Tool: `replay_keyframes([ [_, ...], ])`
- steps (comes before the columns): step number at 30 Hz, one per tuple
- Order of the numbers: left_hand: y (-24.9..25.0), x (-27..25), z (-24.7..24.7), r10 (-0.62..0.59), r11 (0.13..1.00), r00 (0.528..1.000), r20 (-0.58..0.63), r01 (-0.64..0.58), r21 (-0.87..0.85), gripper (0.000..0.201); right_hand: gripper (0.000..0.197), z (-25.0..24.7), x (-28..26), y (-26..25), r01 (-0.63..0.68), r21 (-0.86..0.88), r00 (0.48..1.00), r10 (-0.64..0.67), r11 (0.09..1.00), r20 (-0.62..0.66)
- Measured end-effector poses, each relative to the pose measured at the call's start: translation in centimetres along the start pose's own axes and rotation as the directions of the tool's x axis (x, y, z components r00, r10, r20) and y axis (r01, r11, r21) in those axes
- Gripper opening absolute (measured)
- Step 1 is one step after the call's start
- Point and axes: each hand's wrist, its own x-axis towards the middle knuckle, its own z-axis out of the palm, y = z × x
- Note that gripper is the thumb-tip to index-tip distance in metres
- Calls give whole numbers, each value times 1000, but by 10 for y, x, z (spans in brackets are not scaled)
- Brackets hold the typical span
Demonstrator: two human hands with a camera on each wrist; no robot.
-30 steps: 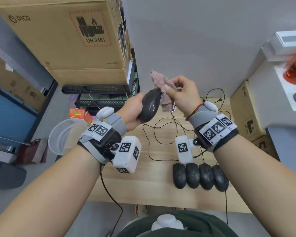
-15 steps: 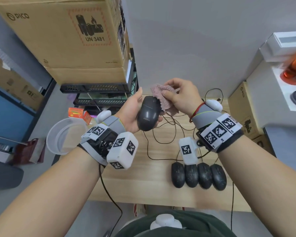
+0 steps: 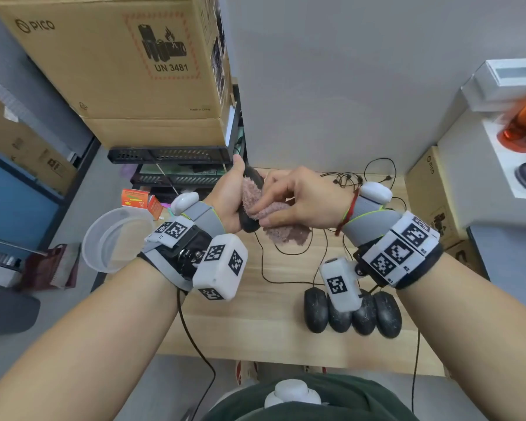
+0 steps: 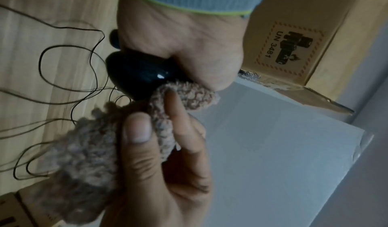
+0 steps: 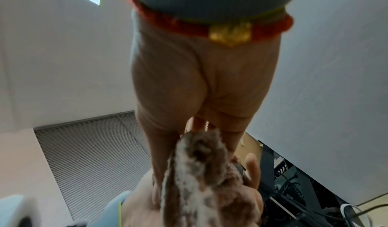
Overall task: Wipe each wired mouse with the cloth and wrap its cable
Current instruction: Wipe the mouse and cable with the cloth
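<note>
My left hand (image 3: 228, 202) grips a black wired mouse (image 3: 249, 224) on its edge above the wooden table (image 3: 255, 329). My right hand (image 3: 298, 202) pinches a pink fuzzy cloth (image 3: 286, 233) and presses it against the mouse's face. In the left wrist view the glossy mouse (image 4: 142, 74) shows under the left palm, and the cloth (image 4: 84, 147) is bunched round the right thumb and fingers. The right wrist view shows only the cloth (image 5: 199, 172) over the mouse. The held mouse's cable (image 3: 263, 268) hangs down to the table. Several black mice (image 3: 316, 311) lie in a row at the front right.
Loose cables (image 3: 346, 179) tangle at the back of the table. A clear plastic tub (image 3: 116, 238) sits off the left edge. Large cardboard boxes (image 3: 119, 62) stand at the back left, a smaller box (image 3: 428, 189) at the right beside a white shelf (image 3: 498, 153).
Both hands came down closer to the table. The mouse turned onto its edge, and the right hand slid the cloth from the mouse's far end across its face.
</note>
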Motion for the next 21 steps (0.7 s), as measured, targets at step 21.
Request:
replay_keyframes([
  [21,-4,1,5,71,988,997,41,-76,131,52,19,-8,8,3,-109,-37,946,92,993,-310],
])
